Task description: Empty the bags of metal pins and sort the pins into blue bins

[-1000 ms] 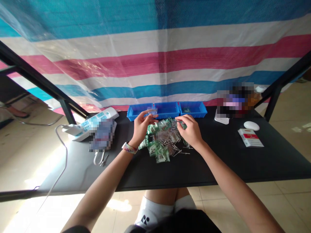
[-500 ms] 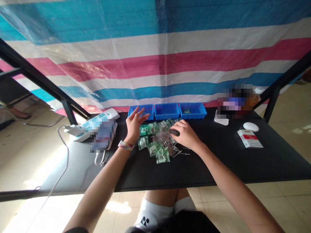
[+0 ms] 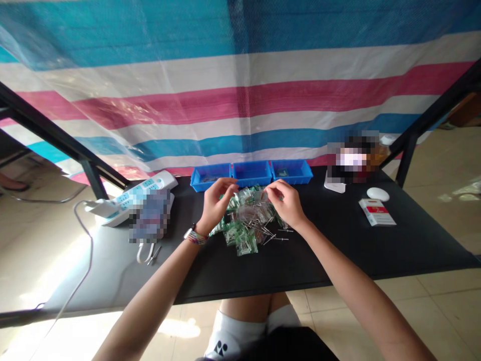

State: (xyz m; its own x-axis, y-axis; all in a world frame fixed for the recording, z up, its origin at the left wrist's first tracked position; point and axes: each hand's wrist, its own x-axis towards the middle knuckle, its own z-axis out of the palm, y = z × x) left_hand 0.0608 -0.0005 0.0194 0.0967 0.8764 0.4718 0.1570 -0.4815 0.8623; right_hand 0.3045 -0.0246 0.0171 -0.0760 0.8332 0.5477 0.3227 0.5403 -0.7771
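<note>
My left hand (image 3: 216, 203) is over the left side of a pile of small green-and-clear plastic packets (image 3: 242, 240), its fingers curled in and the thumb close to the index finger. Opposite it, my right hand (image 3: 287, 203) is pinched at the pile's upper right edge. What either set of fingertips holds, if anything, is too small to make out. Thin metal pins (image 3: 267, 230) lie loose among the packets on the right. A clear plastic bag (image 3: 250, 213) sits in the middle of the heap.
Three blue bins (image 3: 251, 173) stand in a row behind the pile; the right one has a few packets inside. A power strip (image 3: 141, 193) and blurred device lie left on the black table (image 3: 330, 250). At right are a red-and-white box (image 3: 377, 212) and a white oval object (image 3: 378, 194).
My left hand has come down and inward from near the left bin, its spread fingers now curled. My right hand has lifted slightly off the pile, fingers pinched. The view has shifted a little.
</note>
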